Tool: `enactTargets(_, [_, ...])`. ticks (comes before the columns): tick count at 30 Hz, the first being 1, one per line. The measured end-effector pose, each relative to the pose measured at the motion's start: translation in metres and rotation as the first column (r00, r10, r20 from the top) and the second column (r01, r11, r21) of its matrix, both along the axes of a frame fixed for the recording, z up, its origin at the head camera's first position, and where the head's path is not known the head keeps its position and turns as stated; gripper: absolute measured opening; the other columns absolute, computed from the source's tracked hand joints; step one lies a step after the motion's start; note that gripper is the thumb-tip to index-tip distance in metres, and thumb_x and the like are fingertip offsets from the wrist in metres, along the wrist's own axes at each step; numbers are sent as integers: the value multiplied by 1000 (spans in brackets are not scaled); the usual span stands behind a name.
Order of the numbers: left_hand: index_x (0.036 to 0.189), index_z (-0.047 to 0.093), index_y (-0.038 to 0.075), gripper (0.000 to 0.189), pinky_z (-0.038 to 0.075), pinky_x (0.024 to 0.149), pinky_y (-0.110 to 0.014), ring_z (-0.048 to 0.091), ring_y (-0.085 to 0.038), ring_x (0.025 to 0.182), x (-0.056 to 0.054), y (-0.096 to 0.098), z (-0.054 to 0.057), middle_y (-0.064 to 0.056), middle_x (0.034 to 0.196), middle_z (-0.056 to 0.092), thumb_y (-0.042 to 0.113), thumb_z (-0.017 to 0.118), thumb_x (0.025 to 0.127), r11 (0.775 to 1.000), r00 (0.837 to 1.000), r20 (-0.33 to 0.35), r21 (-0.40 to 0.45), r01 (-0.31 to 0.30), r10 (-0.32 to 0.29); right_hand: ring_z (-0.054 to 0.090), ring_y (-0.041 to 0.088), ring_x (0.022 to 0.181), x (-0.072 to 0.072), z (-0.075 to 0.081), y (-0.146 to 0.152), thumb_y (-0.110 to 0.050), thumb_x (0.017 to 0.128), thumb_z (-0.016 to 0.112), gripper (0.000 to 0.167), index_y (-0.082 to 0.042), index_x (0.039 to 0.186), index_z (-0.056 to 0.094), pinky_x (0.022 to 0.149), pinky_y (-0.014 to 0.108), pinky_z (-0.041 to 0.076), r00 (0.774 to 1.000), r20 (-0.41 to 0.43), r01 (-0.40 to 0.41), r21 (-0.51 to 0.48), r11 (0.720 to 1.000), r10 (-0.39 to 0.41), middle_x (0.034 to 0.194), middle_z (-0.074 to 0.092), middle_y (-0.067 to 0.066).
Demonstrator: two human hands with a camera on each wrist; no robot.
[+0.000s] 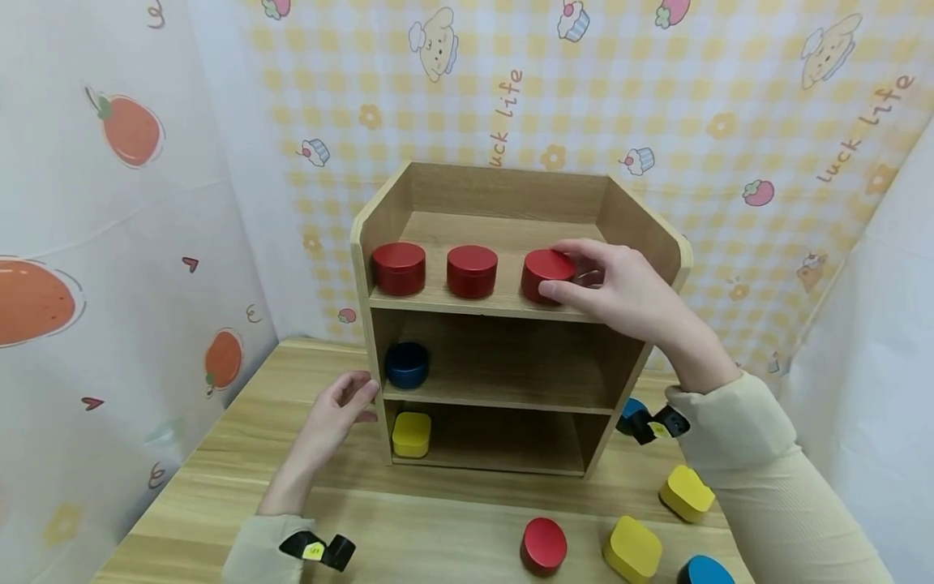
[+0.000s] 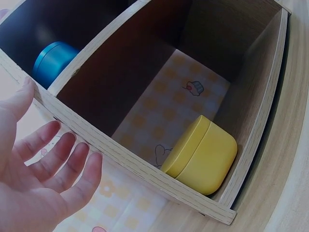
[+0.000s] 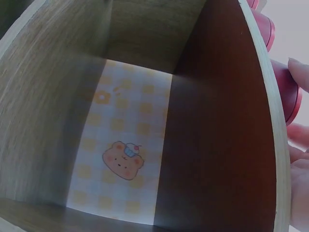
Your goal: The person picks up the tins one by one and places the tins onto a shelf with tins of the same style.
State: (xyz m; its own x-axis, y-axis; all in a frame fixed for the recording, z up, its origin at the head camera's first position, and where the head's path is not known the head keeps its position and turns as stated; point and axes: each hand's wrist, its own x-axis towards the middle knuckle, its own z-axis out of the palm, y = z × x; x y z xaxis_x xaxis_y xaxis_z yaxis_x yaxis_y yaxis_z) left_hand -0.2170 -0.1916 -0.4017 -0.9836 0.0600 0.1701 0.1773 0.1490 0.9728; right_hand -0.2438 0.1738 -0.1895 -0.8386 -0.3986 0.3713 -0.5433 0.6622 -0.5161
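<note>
A small wooden shelf with three levels stands on the table. On its top board, at the right, my right hand grips a red round tin between thumb and fingers. Two more red tins, one in the middle and one at the left, stand in the same row. My left hand is at the shelf's left side, fingers relaxed, thumb right at the panel's front edge. Near it are a blue round tin on the middle level and a yellow rounded-square tin on the bottom one.
On the table, to the right and front, lie a red tin, two yellow tins and a blue tin. Another blue tin is partly hidden behind my right wrist. Patterned cloth hangs behind the shelf.
</note>
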Motion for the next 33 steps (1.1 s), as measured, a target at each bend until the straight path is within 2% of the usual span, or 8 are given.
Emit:
enactTargets(6, [126,51,-7,40,57,84,-37,58,-14,99,0,1,1,-21,119,56,24,55,102,1000,1000,-2,-4,-1,1,65,23,97,-1,-1,0,-43,91,68,57,-12,137,55,86,40,52,1000,21,-1,37,999,0,111,64,6])
enactTargets(19, [127,50,-7,40,56,85,-42,59,-14,98,2,0,2,-21,120,55,24,55,102,1000,1000,-2,-14,-3,3,64,22,101,0,-1,-8,-50,93,62,63,-13,142,48,85,41,52,999,35,17,87,996,-20,120,62,6])
enactTargets(23, [126,51,-7,39,57,84,-39,58,-14,99,2,-1,2,-21,119,55,24,55,102,1000,1000,-11,-12,-6,6,61,24,107,1,-1,-10,-54,91,62,75,-15,150,38,93,44,49,999,38,10,104,995,-14,130,58,6])
enactTargets(28, [126,51,-7,40,57,84,-39,58,-15,99,2,-1,1,-21,119,55,24,55,102,1000,1000,-5,-10,-2,2,41,27,133,9,-3,-8,-58,88,64,87,-24,156,21,108,53,35,1000,-4,2,130,991,-1,152,38,3])
enactTargets(31, [127,51,-7,41,57,85,-41,59,-15,99,2,0,1,-21,120,55,25,55,102,1000,1000,1,-10,-5,5,27,26,142,13,-3,-6,-56,89,64,86,-27,156,19,112,55,28,999,-45,-9,142,990,16,155,32,1])
enactTargets(33, [128,50,-7,41,56,86,-43,59,-14,99,1,1,2,-21,121,55,25,55,102,1000,1000,2,-11,-6,6,26,25,142,16,-4,-5,-54,90,64,85,-27,156,19,113,54,27,997,-69,-19,146,989,30,156,30,0])
